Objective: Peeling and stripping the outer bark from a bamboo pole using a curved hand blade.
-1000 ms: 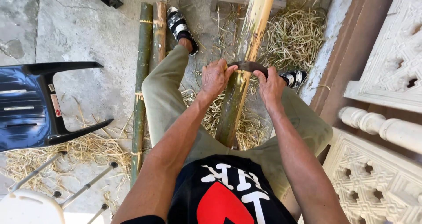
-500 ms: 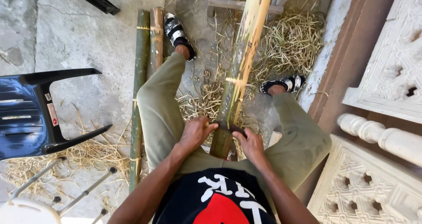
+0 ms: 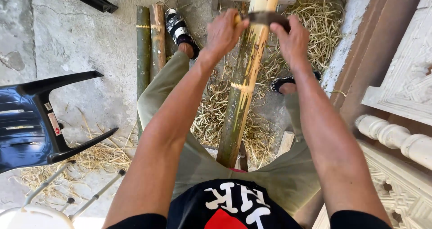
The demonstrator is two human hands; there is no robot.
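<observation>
A long bamboo pole (image 3: 243, 89) runs from between my legs up to the top of the view, green at the near end and pale where its skin is shaved off. A dark curved blade (image 3: 265, 17) lies across the pole near the top. My left hand (image 3: 223, 33) grips the blade's left end and my right hand (image 3: 292, 40) grips its right end, both arms stretched out. Straw-like shavings (image 3: 216, 116) cover the ground under the pole.
Two more green bamboo poles (image 3: 150, 44) lie on the concrete floor to the left. A dark blue plastic chair (image 3: 31, 121) lies tipped at the far left, with a white object (image 3: 31, 215) below it. A white carved balustrade (image 3: 396, 134) stands on the right.
Both hands were far up the pole a second ago, came down near my lap half a second ago, and now have moved far up the pole again with the blade.
</observation>
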